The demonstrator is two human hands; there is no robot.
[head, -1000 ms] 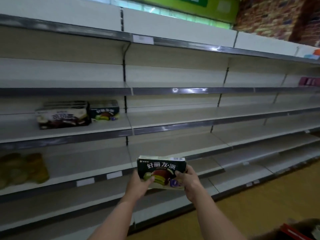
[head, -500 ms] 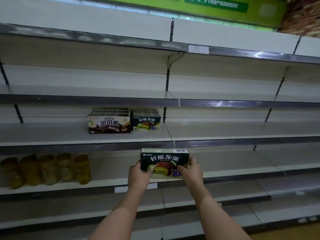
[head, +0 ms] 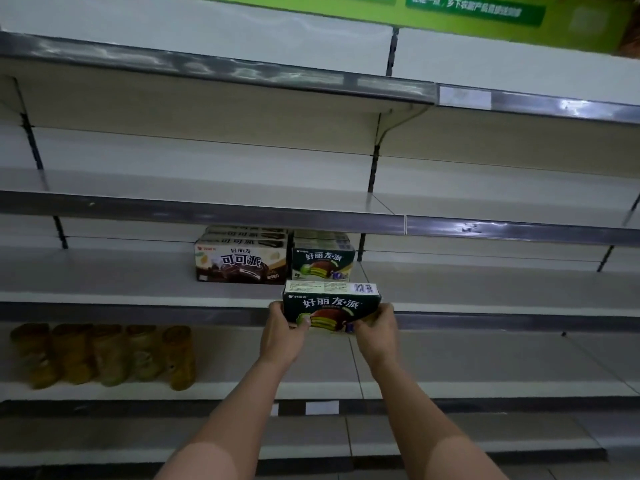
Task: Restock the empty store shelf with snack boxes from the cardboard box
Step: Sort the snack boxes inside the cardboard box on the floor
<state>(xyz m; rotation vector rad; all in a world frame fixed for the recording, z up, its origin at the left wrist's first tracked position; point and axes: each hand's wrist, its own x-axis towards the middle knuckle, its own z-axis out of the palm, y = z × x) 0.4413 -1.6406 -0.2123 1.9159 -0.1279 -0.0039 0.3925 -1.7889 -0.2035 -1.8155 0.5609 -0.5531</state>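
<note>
Both hands — left (head: 281, 336), right (head: 375, 336) — grip a green box (head: 330, 304) by its ends at the shelf (head: 138, 299) edge.

A shop aisle: long tiered metal shelves (head: 207, 209) with price-label strips (head: 464, 98) under a green sign (head: 474, 10).

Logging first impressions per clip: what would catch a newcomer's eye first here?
Both hands, left hand and right hand, hold a dark green cardboard snack box at the middle shelf's edge. Behind it stand matching green boxes beside brown cocoa-pie boxes; elsewhere the long white metal shelves are mostly bare.
</note>
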